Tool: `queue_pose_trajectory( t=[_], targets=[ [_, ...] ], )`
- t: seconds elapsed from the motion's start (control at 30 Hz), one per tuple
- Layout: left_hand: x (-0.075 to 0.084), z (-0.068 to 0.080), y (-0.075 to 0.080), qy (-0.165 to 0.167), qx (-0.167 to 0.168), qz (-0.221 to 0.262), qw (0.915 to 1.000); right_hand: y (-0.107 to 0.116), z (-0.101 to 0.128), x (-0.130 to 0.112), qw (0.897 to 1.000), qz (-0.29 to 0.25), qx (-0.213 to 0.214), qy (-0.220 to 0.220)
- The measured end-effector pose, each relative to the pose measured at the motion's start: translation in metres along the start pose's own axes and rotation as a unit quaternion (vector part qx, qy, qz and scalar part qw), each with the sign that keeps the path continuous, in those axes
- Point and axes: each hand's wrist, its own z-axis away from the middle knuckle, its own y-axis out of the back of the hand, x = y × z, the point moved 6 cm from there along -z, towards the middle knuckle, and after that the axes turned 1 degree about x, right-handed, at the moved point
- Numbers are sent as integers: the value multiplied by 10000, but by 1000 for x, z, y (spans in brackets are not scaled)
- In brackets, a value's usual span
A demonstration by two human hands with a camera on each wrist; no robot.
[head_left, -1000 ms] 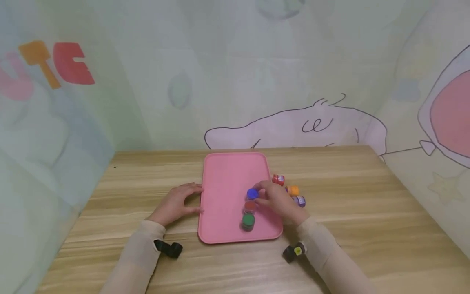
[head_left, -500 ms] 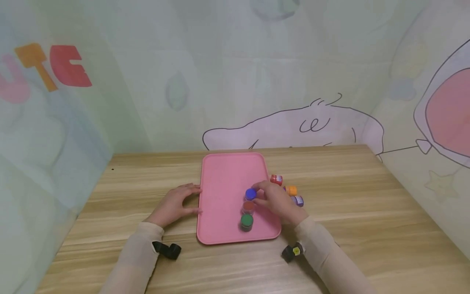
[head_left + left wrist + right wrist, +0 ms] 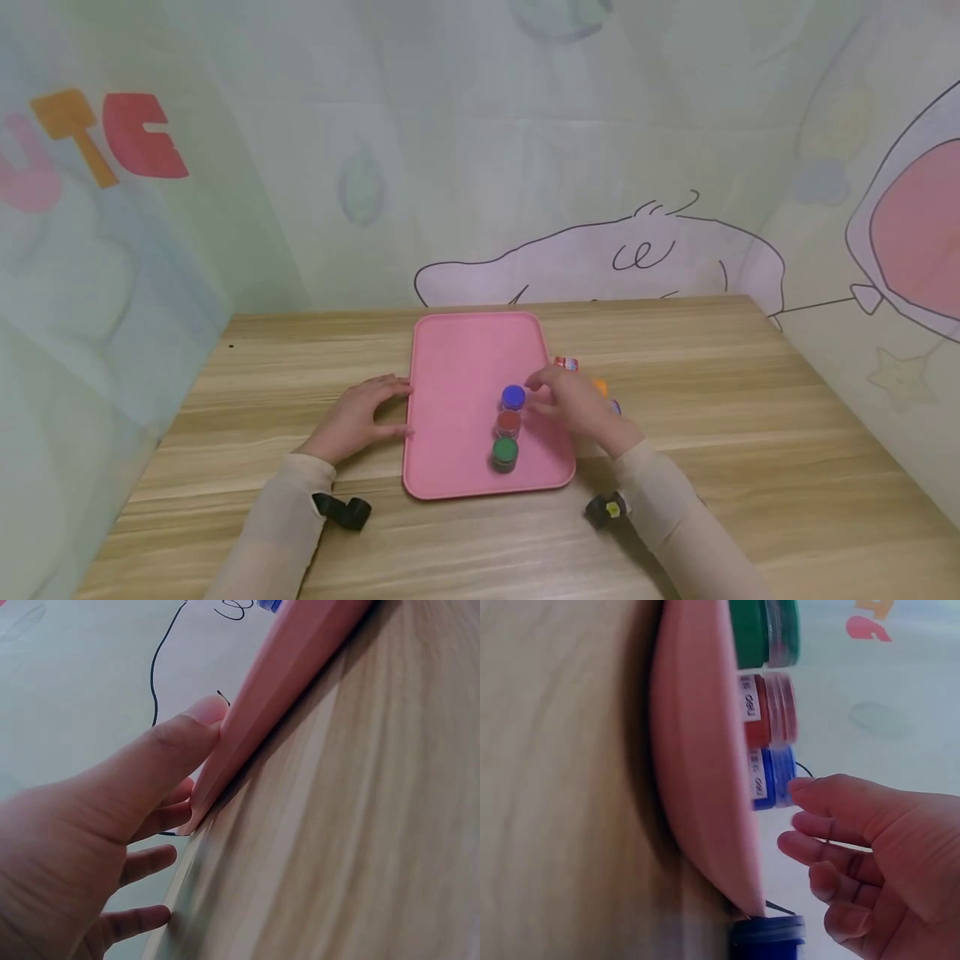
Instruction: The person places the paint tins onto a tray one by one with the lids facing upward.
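Three jars in row on tray (image 3: 465, 358); blue jar (image 3: 513, 397) farthest, just left of my right hand (image 3: 581, 408), fingers loose, holding nothing. My left hand (image 3: 360, 417) rests flat against tray's left edge.

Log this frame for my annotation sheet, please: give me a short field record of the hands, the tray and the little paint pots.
left hand: fingers against the left edge of the pink tray
right hand: open beside the blue pot, apparently not gripping it
tray contents: blue pot, red pot, green pot in one row
off tray: more pots on the wooden table, partly hidden behind the right hand; one has a red label
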Motion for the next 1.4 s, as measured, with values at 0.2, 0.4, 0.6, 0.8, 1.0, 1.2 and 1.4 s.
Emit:
queue_pose_trajectory(
  t=[0.2, 0.4, 0.6, 0.8, 1.0, 1.2, 1.4],
  targets=[
    [0, 1, 1, -14, 16, -16, 10000, 5, 2, 1, 9994, 256, -169, -136],
    [0, 2, 0, -15, 23, 3, 10000, 12, 3, 3, 9989, 457, -143, 13],
    [0, 1, -1, 0, 18, 24, 10000, 20, 5, 8, 9976, 673, -132, 27],
    [0, 1, -1, -16, 27, 43, 10000, 25, 8, 13, 9963, 809, -302, -37],
    [1, 1, 0, -37, 31, 54, 10000, 30, 10, 16, 9936, 1092, -279, -64],
    [2, 1, 0, -48, 41, 54, 10000, 32, 11, 21, 9884, 1484, -242, -198],
    [2, 1, 0, -23, 26, 14, 10000, 31, 11, 24, 9867, 1589, -273, -208]
  ],
)
